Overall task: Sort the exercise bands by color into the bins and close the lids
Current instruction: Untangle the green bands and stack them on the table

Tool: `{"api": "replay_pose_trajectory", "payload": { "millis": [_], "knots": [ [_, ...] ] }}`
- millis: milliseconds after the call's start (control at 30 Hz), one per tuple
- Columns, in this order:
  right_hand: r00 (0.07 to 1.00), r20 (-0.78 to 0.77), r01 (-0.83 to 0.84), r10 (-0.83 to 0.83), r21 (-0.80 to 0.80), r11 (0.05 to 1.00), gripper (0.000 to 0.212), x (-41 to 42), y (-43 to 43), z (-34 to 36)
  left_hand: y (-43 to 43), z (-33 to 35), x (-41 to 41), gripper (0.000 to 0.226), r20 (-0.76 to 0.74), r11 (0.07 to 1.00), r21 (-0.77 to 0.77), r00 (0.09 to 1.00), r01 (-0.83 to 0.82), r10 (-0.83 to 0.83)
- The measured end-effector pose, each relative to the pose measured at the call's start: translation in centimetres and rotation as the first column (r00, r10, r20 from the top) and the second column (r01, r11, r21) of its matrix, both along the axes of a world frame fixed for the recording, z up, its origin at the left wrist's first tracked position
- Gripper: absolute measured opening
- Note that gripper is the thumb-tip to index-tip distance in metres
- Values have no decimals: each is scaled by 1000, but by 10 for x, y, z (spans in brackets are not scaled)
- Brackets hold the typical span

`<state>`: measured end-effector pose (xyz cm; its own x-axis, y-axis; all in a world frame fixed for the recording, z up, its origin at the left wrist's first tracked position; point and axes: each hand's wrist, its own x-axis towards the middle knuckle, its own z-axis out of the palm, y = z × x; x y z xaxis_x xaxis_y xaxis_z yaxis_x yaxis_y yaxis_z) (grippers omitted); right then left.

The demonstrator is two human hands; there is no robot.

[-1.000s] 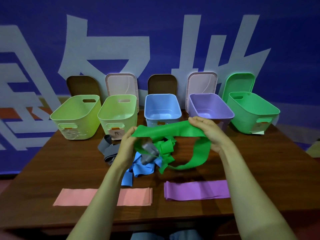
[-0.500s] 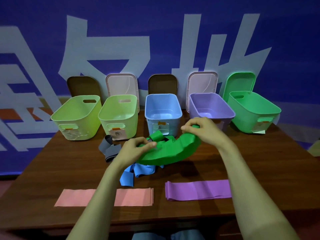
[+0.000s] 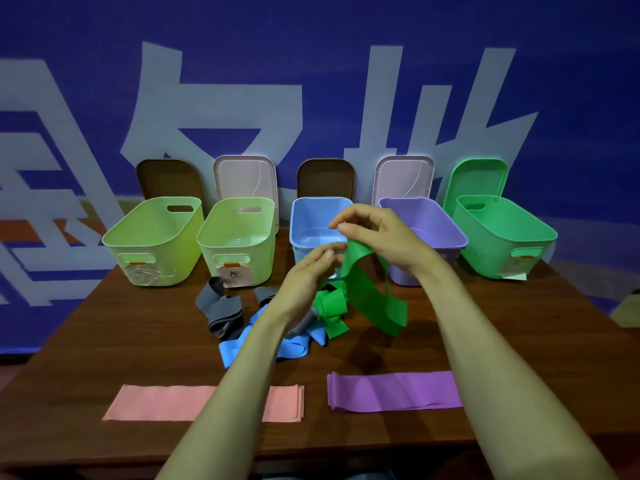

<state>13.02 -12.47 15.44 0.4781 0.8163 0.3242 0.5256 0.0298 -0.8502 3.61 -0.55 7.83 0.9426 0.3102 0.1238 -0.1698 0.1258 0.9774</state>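
Observation:
My right hand (image 3: 384, 237) grips the top of a green exercise band (image 3: 367, 296), which hangs as a loop above the table in front of the blue bin (image 3: 304, 216). My left hand (image 3: 308, 275) is just left of it with fingers nearly straight, their tips at the band's upper edge. Below lies a tangle of another green band (image 3: 330, 306), a blue band (image 3: 294, 344) and a grey band (image 3: 221, 310). A pink band (image 3: 156, 403) and a purple band (image 3: 394, 389) lie flat near the front. The green bin (image 3: 502, 233) stands open at the far right.
Two yellow-green bins (image 3: 152, 237) (image 3: 235, 233) and a purple bin (image 3: 446, 233) complete the open row on the brown table (image 3: 519, 341). Lids lean on the blue wall behind them, among them a green lid (image 3: 478, 178) and a brown lid (image 3: 325, 178).
The green band was bunched low between both hands. My right hand has lifted it, so it now hangs in a loop, and my left hand has loosened beside it.

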Motion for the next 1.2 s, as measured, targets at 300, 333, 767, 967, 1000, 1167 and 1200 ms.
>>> {"api": "replay_pose_trajectory", "payload": {
  "millis": [300, 333, 767, 967, 1000, 1167, 1200],
  "knots": [
    [997, -29, 77, -78, -31, 997, 24, 15, -15, 1, 0, 2, 7, 21, 38, 999, 26, 999, 38, -39],
    [995, -4, 101, -101, -38, 994, 24, 17, -16, -1, 0, 3, 6, 17, 60, 1000, -23, 998, -11, 12],
    [902, 255, 358, -348, 6, 934, 11, 0, -37, -26, -24, 30, 5, 15, 194, 978, 5, 960, -208, 203],
    [894, 309, 341, -325, 1, 940, 8, 1, -38, -17, -26, 37, 0, 20, 197, 960, 67, 947, -271, 253],
    [887, 335, 340, -319, -5, 940, 9, 1, -38, -16, -26, 38, -1, 22, 199, 960, 63, 946, -272, 255],
    [874, 379, 308, -303, 49, 950, 15, -5, -35, -1, -27, 54, -7, 26, 341, 881, 270, 894, -389, 291],
    [890, 354, 284, -288, 63, 957, 15, -6, -35, 3, -27, 59, -7, 26, 383, 850, 318, 877, -420, 290]
  ]
}}
